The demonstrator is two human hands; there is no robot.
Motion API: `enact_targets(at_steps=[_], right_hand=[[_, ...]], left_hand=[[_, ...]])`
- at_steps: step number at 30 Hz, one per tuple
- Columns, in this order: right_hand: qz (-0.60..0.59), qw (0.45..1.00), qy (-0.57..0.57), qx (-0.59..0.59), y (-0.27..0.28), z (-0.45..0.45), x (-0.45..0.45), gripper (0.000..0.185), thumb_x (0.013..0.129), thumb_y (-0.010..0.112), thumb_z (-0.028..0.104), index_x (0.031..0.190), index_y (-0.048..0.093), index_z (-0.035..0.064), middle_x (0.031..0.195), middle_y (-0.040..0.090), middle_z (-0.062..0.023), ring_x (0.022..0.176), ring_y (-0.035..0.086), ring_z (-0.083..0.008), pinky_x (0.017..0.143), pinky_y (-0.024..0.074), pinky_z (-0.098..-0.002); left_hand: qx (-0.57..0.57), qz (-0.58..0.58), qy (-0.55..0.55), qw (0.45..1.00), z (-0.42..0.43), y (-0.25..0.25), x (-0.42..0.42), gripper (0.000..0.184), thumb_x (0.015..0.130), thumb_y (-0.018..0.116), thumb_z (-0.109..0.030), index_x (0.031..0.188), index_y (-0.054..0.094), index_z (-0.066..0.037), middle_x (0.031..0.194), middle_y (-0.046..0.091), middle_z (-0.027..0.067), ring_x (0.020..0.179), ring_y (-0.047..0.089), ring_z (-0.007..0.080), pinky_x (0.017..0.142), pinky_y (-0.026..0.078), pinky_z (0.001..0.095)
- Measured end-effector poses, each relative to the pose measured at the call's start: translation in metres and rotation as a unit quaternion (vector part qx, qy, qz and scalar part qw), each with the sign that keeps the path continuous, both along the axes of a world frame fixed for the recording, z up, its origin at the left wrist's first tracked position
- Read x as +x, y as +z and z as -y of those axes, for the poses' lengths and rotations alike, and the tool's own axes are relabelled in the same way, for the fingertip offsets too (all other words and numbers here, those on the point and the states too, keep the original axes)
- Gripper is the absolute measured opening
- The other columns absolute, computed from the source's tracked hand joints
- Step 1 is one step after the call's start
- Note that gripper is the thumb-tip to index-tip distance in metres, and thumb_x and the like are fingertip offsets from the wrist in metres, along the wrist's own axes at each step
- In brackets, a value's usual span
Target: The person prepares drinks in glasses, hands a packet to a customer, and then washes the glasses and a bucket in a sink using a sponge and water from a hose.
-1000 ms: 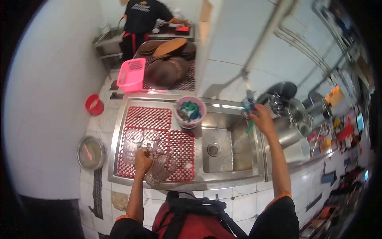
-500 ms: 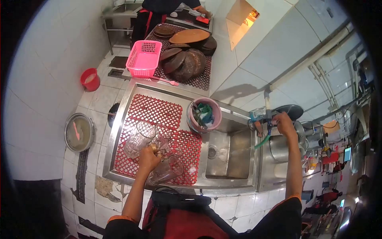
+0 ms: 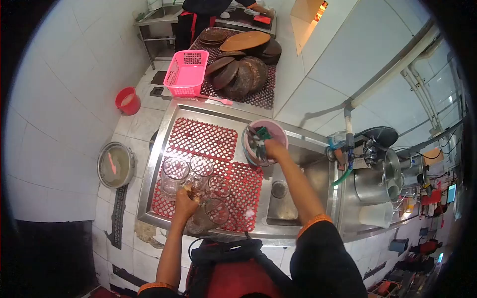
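Several clear glass mugs (image 3: 217,211) stand bunched on the red perforated mat (image 3: 202,139), rims up. My left hand (image 3: 186,203) is closed at the middle of the bunch, around what look like their handles. A pink bucket (image 3: 281,133) sits at the edge of the sink basin, with a green item (image 3: 263,132) and dark or grey items inside. My right hand (image 3: 275,150) reaches over the near rim into this bucket. Its fingertips are hidden among the contents, so whether they grip anything does not show.
The steel sink basin (image 3: 310,174) lies to the right, under a tap with a green hose (image 3: 342,178). A pink basket (image 3: 189,74) and brown stone-like dishes (image 3: 243,79) stand behind. A metal pot (image 3: 116,165) and red bucket (image 3: 128,101) are on the floor. Another person (image 3: 211,15) works at the back.
My right hand has left the tap and moved left into the pink bucket. The mugs, tilted before, now stand more upright under my left hand. The view has shifted slightly.
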State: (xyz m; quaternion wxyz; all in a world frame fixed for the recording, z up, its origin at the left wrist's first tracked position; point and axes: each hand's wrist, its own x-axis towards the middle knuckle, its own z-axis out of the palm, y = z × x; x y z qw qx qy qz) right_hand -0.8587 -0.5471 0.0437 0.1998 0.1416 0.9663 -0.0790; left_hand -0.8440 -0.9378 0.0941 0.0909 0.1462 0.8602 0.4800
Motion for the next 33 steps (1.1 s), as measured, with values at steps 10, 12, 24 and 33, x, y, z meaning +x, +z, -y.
enact_targets(at_steps=[10,12,24,33], right_hand=[[-0.122,0.959,-0.151,-0.208,0.115,-0.018,0.005,0.033,0.066,0.067,0.025,0.083,0.064,-0.0022,0.085,0.065,-0.0199,0.08,0.063,-0.0305,0.071,0.049,-0.0369],[-0.21,0.944,-0.141,-0.211,0.106,-0.019,0.013,0.029,0.067,0.066,0.021,0.083,0.063,-0.0027,0.082,0.064,-0.0193,0.076,0.063,-0.0295,0.069,0.0487,-0.0365],[-0.257,0.758,-0.349,-0.487,0.11,0.001,0.039,0.014,0.07,0.065,0.009,0.078,0.062,-0.0023,0.072,0.062,-0.007,0.061,0.06,-0.0139,0.054,0.0475,-0.0271],[-0.106,0.785,-0.37,-0.485,0.066,-0.009,0.015,0.033,0.065,0.07,0.01,0.087,0.057,-0.0106,0.08,0.063,-0.0178,0.065,0.064,-0.0259,0.055,0.0549,-0.0345]], left_hand=[[-0.036,0.058,-0.009,0.998,0.002,-0.018,-0.003,0.026,0.065,0.065,-0.007,0.086,0.055,0.004,0.07,0.056,0.0093,0.064,0.053,0.019,0.059,0.043,0.0322],[-0.029,0.021,-0.001,0.999,-0.001,-0.025,-0.004,0.02,0.065,0.065,-0.007,0.079,0.054,0.002,0.063,0.053,0.0091,0.058,0.052,0.0197,0.055,0.042,0.0333],[-0.058,0.009,-0.027,0.998,-0.007,-0.022,-0.005,0.021,0.061,0.068,-0.001,0.066,0.048,0.001,0.058,0.048,0.0091,0.053,0.048,0.0197,0.051,0.038,0.0333],[-0.062,0.016,-0.032,0.997,-0.008,-0.025,-0.007,0.022,0.064,0.067,0.001,0.066,0.046,0.0,0.059,0.049,0.0085,0.055,0.049,0.0187,0.052,0.038,0.0338]])
